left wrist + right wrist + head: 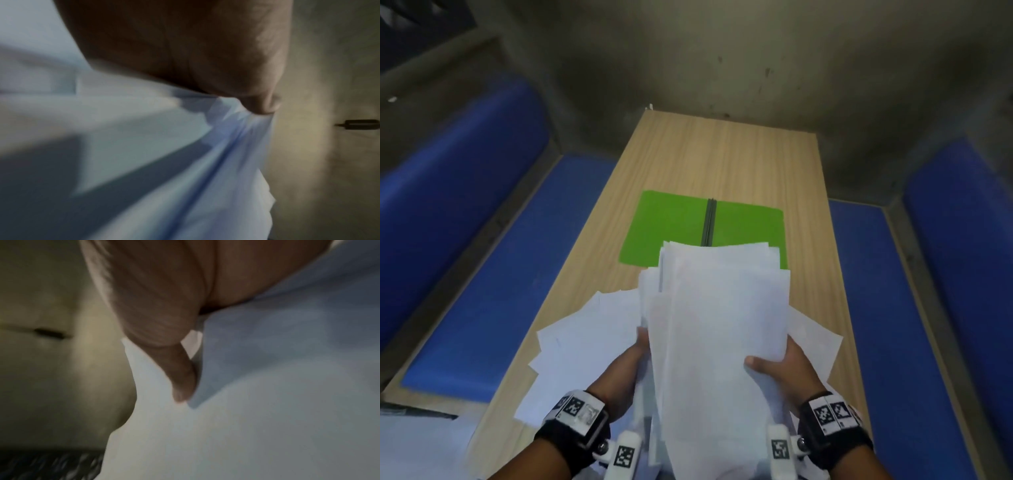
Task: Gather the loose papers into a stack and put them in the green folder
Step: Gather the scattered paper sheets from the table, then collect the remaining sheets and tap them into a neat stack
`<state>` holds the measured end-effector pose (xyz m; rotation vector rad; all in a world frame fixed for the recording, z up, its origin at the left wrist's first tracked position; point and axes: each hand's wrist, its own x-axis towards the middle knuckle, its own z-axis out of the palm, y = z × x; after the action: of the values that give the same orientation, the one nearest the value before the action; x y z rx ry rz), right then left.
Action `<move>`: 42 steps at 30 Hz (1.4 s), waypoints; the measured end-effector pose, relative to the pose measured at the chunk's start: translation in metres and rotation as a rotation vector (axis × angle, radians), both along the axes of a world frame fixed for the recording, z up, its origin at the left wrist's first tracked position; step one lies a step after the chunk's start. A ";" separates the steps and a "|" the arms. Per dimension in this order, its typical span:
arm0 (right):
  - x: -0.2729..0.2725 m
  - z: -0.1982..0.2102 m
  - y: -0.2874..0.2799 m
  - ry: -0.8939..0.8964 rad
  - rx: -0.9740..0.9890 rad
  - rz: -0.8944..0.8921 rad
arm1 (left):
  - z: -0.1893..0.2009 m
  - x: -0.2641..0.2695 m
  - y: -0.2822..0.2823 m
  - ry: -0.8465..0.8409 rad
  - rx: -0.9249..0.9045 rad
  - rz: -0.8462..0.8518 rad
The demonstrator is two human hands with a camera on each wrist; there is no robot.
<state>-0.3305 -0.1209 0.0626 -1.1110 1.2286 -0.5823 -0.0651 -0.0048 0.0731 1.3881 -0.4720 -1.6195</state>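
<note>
A: What are the hands doing?
B: The left hand (625, 370) and the right hand (789, 368) are gripping a bundle of papers (719, 325) from either side, with the right thumb lying over the top sheet. The left wrist view is showing a fingertip pressing into the bunched sheets.
A: And the folder?
B: The green folder (667, 226) is lying open flat on the wooden surface (722, 157), and the bundle's far end is overlapping its near edge.
A: Any room?
B: More sheets (585, 339) are fanning out on the near left. Bare wood is showing beyond the folder, and blue benches (493, 284) are flanking both long edges.
</note>
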 end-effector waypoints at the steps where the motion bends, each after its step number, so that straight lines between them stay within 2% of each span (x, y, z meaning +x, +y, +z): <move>1: 0.003 0.008 -0.004 0.043 -0.096 -0.022 | 0.002 0.002 -0.004 0.016 -0.020 0.048; 2: 0.007 0.018 -0.008 0.060 -0.183 -0.049 | 0.005 0.004 -0.010 -0.014 -0.060 0.080; 4: 0.013 0.036 -0.014 0.017 -0.329 -0.081 | 0.021 0.004 -0.025 -0.220 -0.198 0.071; 6: 0.018 0.055 -0.018 -0.069 -0.394 -0.124 | 0.037 0.003 -0.037 -0.424 -0.295 0.095; 7: 0.018 0.060 -0.020 -0.087 -0.410 -0.136 | 0.041 0.002 -0.043 -0.442 -0.324 0.140; 10: 0.019 0.055 -0.022 -0.056 -0.398 -0.140 | 0.037 0.000 -0.050 -0.431 -0.351 0.184; 15: 0.017 0.008 -0.014 0.059 -0.261 -0.196 | -0.001 -0.006 -0.054 -0.446 -0.297 0.093; 18: 0.022 -0.006 -0.010 0.103 -0.246 -0.273 | -0.006 -0.014 -0.060 -0.467 -0.285 0.142; 23: 0.023 0.029 -0.014 0.072 -0.454 -0.339 | 0.009 -0.020 -0.066 -0.483 -0.329 0.242; 26: 0.014 0.024 -0.014 0.086 -0.548 -0.316 | 0.007 -0.020 -0.065 -0.497 -0.322 0.260; 30: 0.013 -0.004 -0.009 0.046 -0.320 -0.283 | -0.006 -0.027 -0.064 -0.396 -0.236 0.254; 32: 0.019 -0.005 -0.008 0.065 -0.184 -0.276 | -0.007 -0.033 -0.066 -0.351 -0.197 0.278; 33: 0.022 -0.003 -0.009 0.091 -0.166 -0.266 | -0.004 -0.036 -0.067 -0.364 -0.191 0.284; 39: 0.020 0.010 -0.009 0.109 -0.373 -0.310 | 0.010 -0.033 -0.062 -0.353 -0.296 0.292; 42: 0.014 -0.005 -0.002 0.011 -0.242 -0.371 | -0.001 -0.032 -0.058 -0.367 -0.266 0.260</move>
<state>-0.3161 -0.1225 0.0581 -1.0902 1.4126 -1.0292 -0.0973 -0.0630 0.0717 1.4757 -0.6640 -1.0541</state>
